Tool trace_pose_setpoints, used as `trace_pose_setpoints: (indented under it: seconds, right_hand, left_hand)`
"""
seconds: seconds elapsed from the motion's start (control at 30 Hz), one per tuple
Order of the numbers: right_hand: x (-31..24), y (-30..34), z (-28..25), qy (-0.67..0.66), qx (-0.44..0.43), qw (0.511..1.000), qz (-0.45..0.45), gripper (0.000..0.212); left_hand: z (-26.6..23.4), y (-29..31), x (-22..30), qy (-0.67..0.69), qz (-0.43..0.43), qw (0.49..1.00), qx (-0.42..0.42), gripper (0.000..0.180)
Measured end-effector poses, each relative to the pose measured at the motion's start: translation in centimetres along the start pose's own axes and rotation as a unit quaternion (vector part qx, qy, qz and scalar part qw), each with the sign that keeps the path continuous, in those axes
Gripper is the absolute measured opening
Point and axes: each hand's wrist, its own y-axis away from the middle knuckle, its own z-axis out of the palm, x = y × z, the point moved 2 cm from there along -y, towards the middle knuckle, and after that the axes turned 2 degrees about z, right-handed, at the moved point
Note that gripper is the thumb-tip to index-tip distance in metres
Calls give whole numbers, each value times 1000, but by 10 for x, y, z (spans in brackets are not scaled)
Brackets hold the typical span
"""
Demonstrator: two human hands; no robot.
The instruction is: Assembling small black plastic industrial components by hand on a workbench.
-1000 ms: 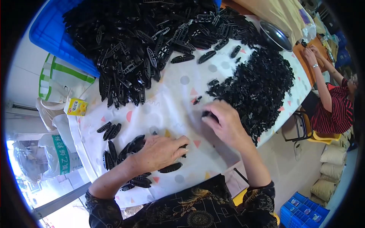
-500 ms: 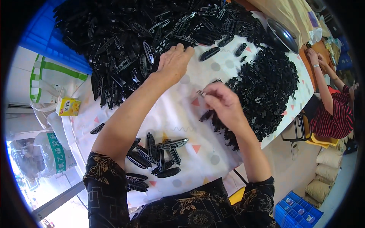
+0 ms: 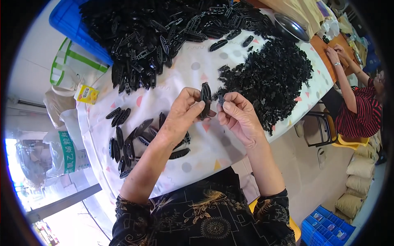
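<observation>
My left hand pinches a long, black, oval plastic part and holds it upright over the table. Close beside it, the fingers of my right hand grip a small black plastic piece; its exact shape is hard to make out. Left of my left forearm, several black oval parts lie loosely on the patterned cloth. A big heap of similar long parts covers the far left of the table. Right of my right hand spreads a heap of small black pieces.
A blue crate stands at the far left, with a yellow box at the table's left edge. A metal lid rests at the far right. Another person sits at a wooden table. Blue bins stand on the floor.
My left hand has come back from the long-part heap with an oval part in it. Both hands are now close together. The view has shifted, and more oval parts show at near left.
</observation>
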Motion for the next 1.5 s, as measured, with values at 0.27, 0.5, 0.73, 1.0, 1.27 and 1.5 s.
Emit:
trace_pose_setpoints:
  seconds: [0.27, 0.5, 0.73, 1.0, 1.27, 1.5]
  right_hand:
    - [23, 34, 18, 228, 68, 962, -132, 13]
    - [44, 44, 22, 111, 70, 981, -142, 6]
    - [54, 46, 22, 89, 91, 978, -167, 4]
    - [55, 51, 19, 156, 82, 974, -145, 28]
    - [66, 34, 11, 162, 30, 986, -16, 33]
    - [62, 19, 19, 178, 34, 982, -46, 26]
  left_hand:
    - [18, 52, -4, 123, 23, 992, 21, 15]
    - [28, 66, -10, 114, 42, 992, 17, 16]
    - [34, 65, -16, 75, 36, 996, 41, 15]
    - [30, 66, -35, -41, 58, 997, 7, 37]
    - [24, 70, -36, -39, 37, 999, 5, 71]
    - [8, 53, -35, -72, 51, 996, 1, 56]
